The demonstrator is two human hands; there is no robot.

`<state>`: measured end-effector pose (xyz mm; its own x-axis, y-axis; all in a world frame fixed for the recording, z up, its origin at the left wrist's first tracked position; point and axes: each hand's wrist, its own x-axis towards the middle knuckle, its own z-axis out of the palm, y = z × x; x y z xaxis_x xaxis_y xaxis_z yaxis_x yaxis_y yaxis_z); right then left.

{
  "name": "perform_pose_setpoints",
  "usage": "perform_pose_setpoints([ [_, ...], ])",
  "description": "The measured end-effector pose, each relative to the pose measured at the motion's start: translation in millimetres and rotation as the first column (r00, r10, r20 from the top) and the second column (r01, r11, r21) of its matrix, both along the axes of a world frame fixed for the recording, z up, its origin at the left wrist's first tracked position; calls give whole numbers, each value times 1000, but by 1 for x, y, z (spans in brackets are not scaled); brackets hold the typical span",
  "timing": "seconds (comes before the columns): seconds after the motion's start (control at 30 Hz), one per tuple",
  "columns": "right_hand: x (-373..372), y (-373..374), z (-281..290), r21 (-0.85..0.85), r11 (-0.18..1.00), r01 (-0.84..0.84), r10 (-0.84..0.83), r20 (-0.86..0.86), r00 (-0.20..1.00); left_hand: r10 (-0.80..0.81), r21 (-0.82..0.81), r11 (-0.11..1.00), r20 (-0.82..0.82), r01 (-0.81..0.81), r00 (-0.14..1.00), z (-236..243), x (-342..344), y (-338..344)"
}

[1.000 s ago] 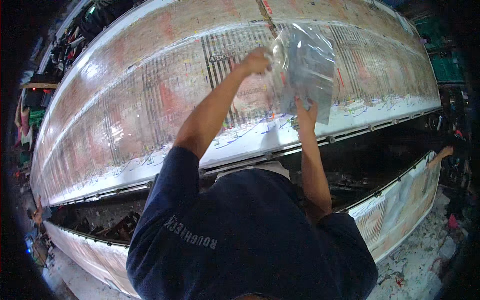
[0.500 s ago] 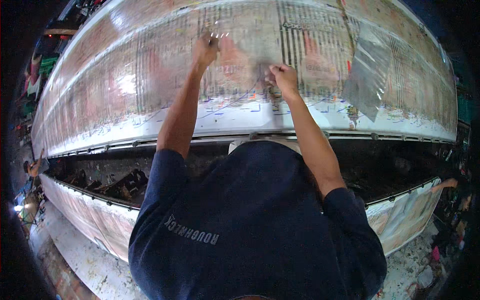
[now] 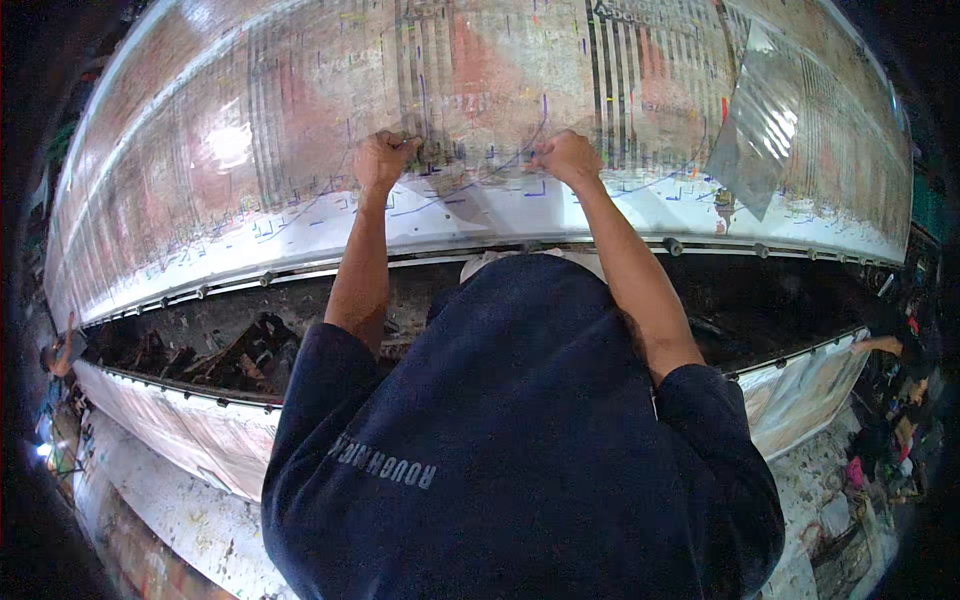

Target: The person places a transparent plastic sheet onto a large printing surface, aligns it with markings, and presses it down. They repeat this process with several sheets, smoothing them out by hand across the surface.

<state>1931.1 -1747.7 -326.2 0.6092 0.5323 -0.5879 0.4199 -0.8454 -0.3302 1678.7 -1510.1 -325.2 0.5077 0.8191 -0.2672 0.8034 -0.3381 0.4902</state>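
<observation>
My left hand (image 3: 385,160) is closed at the lower part of a broad, pale, mottled panel (image 3: 300,120) marked with stripes and coloured strokes. My right hand (image 3: 568,158) is also closed, fingertips toward the same surface. What either grips is hard to make out; it may be a thin clear film stretched between them. A translucent grey plastic sheet (image 3: 750,130) lies on the panel to the right of my right hand.
A long dark opening (image 3: 220,330) with debris runs under the panel's bolted edge, bordered by a lower panel (image 3: 175,420). A person (image 3: 60,355) is at the far left; another person's arm (image 3: 878,344) reaches in at the right. Jumbled items (image 3: 855,475) lie at lower right.
Both hands have left the grey sheet, now lying to the right; they sit apart on the panel. Over the last half second, my left hand moved down and left.
</observation>
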Motion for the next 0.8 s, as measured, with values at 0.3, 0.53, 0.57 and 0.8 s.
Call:
perform_pose_setpoints([
  [0.3, -15, 6, 39, -42, 989, -141, 144, 101, 984, -43, 27, 999, 96, 41, 994, 0, -9, -2],
  [0.53, -15, -3, 35, 24, 983, -184, 181, 94, 979, -71, 45, 997, 149, 65, 986, 6, -8, -7],
  [0.57, -14, -5, 32, 23, 983, -182, 179, 94, 979, -80, 68, 995, 139, 72, 987, 6, -7, -7],
  [0.8, -16, -3, 33, 38, 973, -229, 225, 85, 971, -93, 82, 993, 125, 83, 988, -2, -16, -3],
])
